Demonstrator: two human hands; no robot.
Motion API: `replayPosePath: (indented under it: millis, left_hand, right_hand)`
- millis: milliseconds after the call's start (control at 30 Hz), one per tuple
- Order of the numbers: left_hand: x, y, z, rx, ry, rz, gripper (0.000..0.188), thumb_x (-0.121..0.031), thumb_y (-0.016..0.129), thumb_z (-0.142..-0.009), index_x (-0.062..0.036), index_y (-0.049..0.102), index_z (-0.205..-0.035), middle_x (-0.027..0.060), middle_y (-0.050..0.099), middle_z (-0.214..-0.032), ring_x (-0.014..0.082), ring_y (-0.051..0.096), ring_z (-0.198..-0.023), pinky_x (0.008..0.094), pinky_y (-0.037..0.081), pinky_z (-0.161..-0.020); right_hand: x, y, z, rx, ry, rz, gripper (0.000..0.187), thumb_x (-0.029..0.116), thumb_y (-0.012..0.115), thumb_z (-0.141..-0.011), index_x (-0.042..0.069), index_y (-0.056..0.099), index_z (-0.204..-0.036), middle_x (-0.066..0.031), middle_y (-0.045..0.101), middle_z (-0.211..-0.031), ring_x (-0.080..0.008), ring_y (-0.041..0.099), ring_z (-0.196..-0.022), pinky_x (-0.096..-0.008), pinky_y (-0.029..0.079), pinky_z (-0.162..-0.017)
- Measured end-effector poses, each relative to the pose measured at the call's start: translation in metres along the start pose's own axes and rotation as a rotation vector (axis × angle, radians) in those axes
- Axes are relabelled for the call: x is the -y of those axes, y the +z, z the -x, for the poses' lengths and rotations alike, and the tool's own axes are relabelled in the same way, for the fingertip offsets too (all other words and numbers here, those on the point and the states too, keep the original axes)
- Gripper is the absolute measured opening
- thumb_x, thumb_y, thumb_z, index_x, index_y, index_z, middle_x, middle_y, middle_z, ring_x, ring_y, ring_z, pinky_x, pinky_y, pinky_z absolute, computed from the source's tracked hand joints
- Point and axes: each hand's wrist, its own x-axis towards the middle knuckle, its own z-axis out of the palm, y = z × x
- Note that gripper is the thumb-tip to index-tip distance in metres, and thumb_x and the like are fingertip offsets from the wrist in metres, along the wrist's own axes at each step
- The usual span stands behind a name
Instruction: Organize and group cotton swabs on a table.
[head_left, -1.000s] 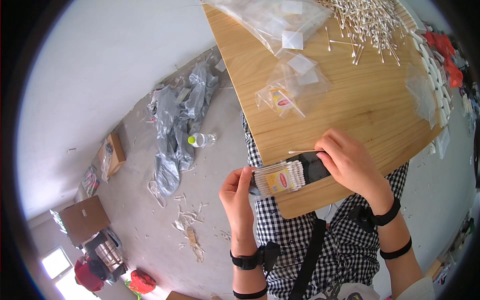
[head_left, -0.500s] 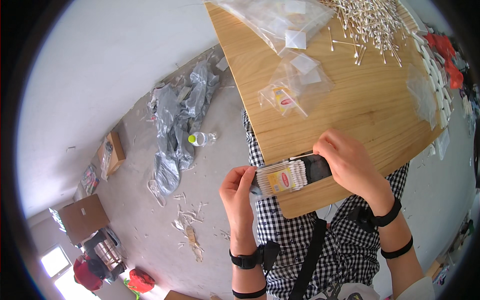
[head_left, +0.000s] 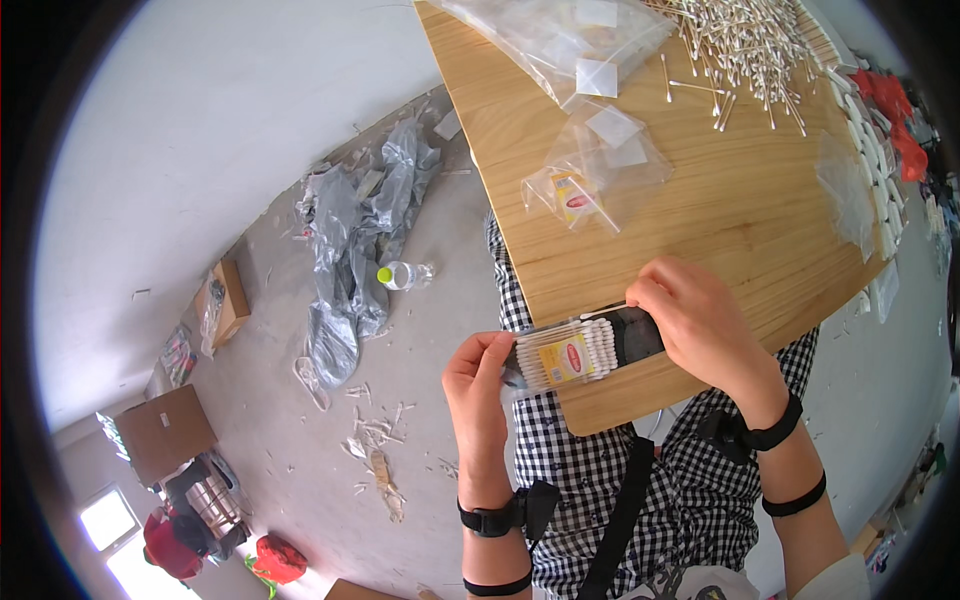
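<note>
At the table's near edge lies a clear plastic pack of cotton swabs, the white tips in a row facing right. A yellow and white label card with a red oval shows among the swabs. My left hand pinches the pack's left end between thumb and fingers. Over the pack's right end, where a dark patch shows, my right hand is closed with its fingertips on a single cotton swab. That swab points left along the pack's far edge. Whether the right fingers also grip the plastic, I cannot tell.
On the wooden table lie a clear bag with a yellow card, larger clear bags, and a heap of loose swabs. White packs line the right edge. Grey plastic sheeting and a bottle lie on the floor.
The view has shifted very slightly. Both hands keep their places on the pack, and the single swab stays in my right fingertips.
</note>
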Motion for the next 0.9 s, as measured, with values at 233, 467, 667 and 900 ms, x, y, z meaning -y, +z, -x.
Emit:
replayPosePath:
  millis: [233,467,667,900]
  left_hand:
    - [-0.0021,-0.0022,-0.0009,0.002,-0.021,-0.029,0.016,-0.01,0.062,-0.092,0.0035,0.069,-0.096,0.0046,0.067,-0.085,0.0095,0.059,-0.075,0.0228,0.045,-0.066]
    - [-0.0019,-0.0032,-0.0014,0.0,-0.014,-0.04,0.017,-0.01,0.062,-0.091,0.0044,0.069,-0.096,0.0056,0.067,-0.086,0.0102,0.06,-0.076,0.0234,0.047,-0.066]
    - [-0.004,-0.003,-0.0017,0.024,-0.024,-0.02,0.017,-0.01,0.065,-0.091,0.0053,0.069,-0.097,0.0042,0.069,-0.086,0.0081,0.06,-0.075,0.0212,0.046,-0.07]
    - [-0.0034,-0.0012,-0.0016,0.019,-0.042,-0.035,0.017,-0.012,0.065,-0.092,0.0037,0.07,-0.097,0.0019,0.068,-0.084,0.0059,0.057,-0.072,0.0205,0.043,-0.065]
  right_hand:
    - [-0.0005,0.0005,-0.0003,0.009,-0.008,0.004,0.018,-0.007,0.06,-0.072,0.002,0.055,-0.087,-0.0087,0.052,-0.082,-0.0269,0.057,-0.078,-0.0383,0.048,-0.066]
    - [-0.001,0.0026,0.0,0.008,-0.012,0.008,0.019,-0.007,0.06,-0.072,0.002,0.055,-0.088,-0.0084,0.052,-0.083,-0.0267,0.058,-0.079,-0.0379,0.048,-0.068]
    - [-0.002,0.0009,0.0019,0.01,-0.013,-0.008,0.018,-0.006,0.061,-0.074,0.003,0.056,-0.089,-0.0079,0.054,-0.085,-0.0264,0.058,-0.08,-0.0375,0.048,-0.07]
    - [-0.0002,0.0007,0.0009,0.014,0.004,-0.013,0.017,-0.006,0.06,-0.075,0.003,0.056,-0.089,-0.008,0.054,-0.085,-0.0266,0.058,-0.081,-0.0377,0.048,-0.07]
